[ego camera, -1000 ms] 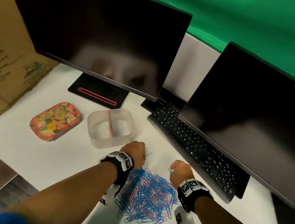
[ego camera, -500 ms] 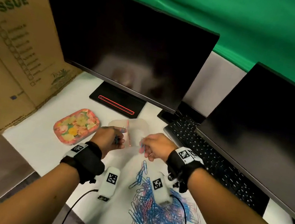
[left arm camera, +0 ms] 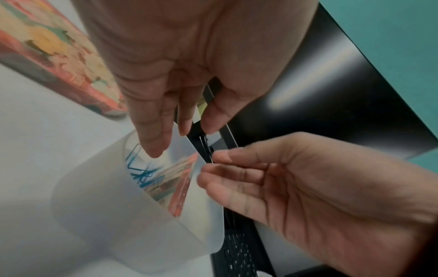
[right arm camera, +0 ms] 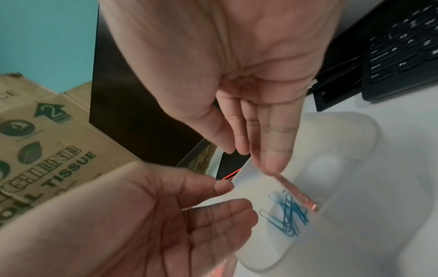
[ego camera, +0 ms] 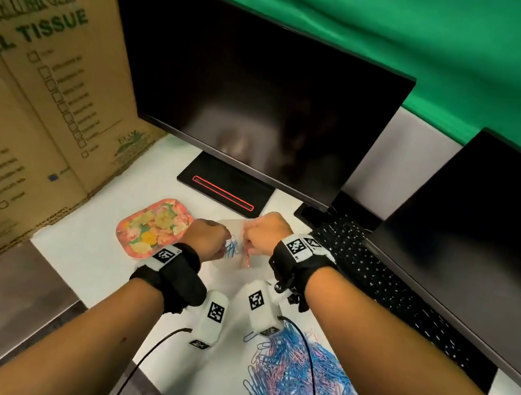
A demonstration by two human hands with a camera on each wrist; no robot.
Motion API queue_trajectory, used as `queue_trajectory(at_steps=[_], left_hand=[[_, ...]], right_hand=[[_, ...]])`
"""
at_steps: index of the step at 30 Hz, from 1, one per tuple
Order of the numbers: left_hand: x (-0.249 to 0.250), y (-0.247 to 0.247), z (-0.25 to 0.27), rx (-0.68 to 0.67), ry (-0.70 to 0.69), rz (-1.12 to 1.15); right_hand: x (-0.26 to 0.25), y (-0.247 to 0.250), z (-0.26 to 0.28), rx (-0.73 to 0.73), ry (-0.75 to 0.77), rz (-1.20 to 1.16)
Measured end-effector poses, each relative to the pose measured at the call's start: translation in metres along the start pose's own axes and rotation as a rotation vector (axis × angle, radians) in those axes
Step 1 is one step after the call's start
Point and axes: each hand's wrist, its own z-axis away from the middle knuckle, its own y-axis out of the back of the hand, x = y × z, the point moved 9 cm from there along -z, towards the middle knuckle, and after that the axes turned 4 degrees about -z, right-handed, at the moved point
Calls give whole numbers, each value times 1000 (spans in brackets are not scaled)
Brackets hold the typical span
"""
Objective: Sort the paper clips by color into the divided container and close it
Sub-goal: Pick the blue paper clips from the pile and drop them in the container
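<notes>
A translucent divided container stands behind the wrist cameras, with a pink divider across its middle. Several blue paper clips lie in its left compartment. My left hand hovers over that compartment with relaxed, straight fingers and holds nothing. My right hand hangs over the divider, one fingertip close to its top edge, with nothing visible in it. A mixed pile of blue and pink clips lies near me at the right.
The floral lid lies left of the container. A monitor on a black stand rises behind it. A keyboard and a second monitor are at the right. Cardboard boxes wall the left side.
Both hands moved from the clip pile to above the container and opened. Blue clips now lie in the left compartment. The head camera tilted up and left.
</notes>
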Motion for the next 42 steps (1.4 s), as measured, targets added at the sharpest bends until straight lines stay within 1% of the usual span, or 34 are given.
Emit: queue_trajectory(at_steps=[2,4,6,7,8,10,12,13,15,19,22,24,27,31,33,35,37,40,42], left_hand=[[5,-3,3,-10,-48,-33],[12,-13,13,-49,-134,-142],[15,-29,24,-119,-242,-284],[12,-39,29,-165,-292,-360],[7,-50,35,-217,-332,-450],[-9,-72,42,-299,-411,-661],[-31,-88,44,-332,-452,-890],[-43,-96,46,-339,-464,-1009],[-63,-104,46,-328,-453,-1185],[-94,-110,45,-294,-434,-1350],[-100,-109,41,-257,-435,-1379],[-101,-107,39,-243,-444,-1375],[-102,-103,39,-238,-455,-1359],[-103,-97,42,-253,-461,-1322],[-102,-93,43,-267,-456,-1269],[-100,-90,43,-275,-448,-1217],[-96,-86,42,-269,-427,-1111],[-93,-79,38,-258,-361,-951],[-95,-74,34,-268,-300,-858]], right_hand=[[7,13,6,25,6,-11],[25,33,18,68,-41,-136],[55,52,32,100,-63,-221],[72,61,40,126,-72,-197],[87,72,49,159,-58,-113],[113,86,65,216,-32,134],[134,87,78,216,-31,389],[146,87,85,217,-44,439],[167,80,96,203,-67,433],[185,51,114,135,36,561],[197,42,120,148,64,593],[204,43,124,144,55,584],[209,51,127,155,63,561],[216,61,129,154,47,625],[214,64,129,157,40,655],[204,63,127,172,66,668],[189,59,122,189,98,651],[170,49,107,200,124,593],[166,44,96,213,102,530]])
